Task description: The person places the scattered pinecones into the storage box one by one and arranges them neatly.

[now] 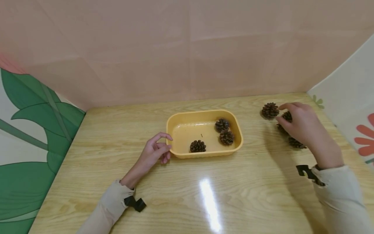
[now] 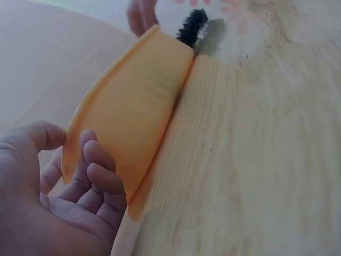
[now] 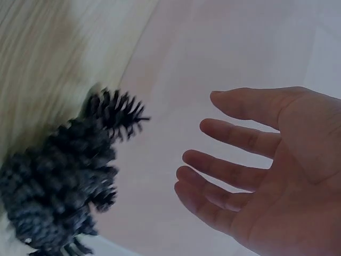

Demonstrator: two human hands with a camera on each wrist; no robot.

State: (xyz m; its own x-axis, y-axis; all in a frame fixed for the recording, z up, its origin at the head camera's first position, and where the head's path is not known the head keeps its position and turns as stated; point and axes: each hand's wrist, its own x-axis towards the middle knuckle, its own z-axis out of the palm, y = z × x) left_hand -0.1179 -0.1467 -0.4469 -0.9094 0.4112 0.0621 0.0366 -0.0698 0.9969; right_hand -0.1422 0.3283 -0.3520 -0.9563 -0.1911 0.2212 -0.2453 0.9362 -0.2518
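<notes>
With right hand (image 1: 304, 125) loosely spread, empty, and left hand (image 1: 152, 151) pinching the tray (image 1: 185, 136), we judge the pinecone (image 1: 270, 111) light, brittle, best held mid-body.

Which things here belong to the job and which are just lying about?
Job, seemingly:
yellow tray
three pine cones inside
loose pine cones near right hand
left hand

Just there:
dark fleck in tray
pink backdrop
leaf picture
flower picture

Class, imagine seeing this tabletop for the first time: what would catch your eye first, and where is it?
Probably the yellow tray near the middle of the wooden table, with three dark pine cones inside and the left hand holding its left end. Next, perhaps, the loose pine cones at the table's right side, with the right hand close to them, holding nothing.
</notes>
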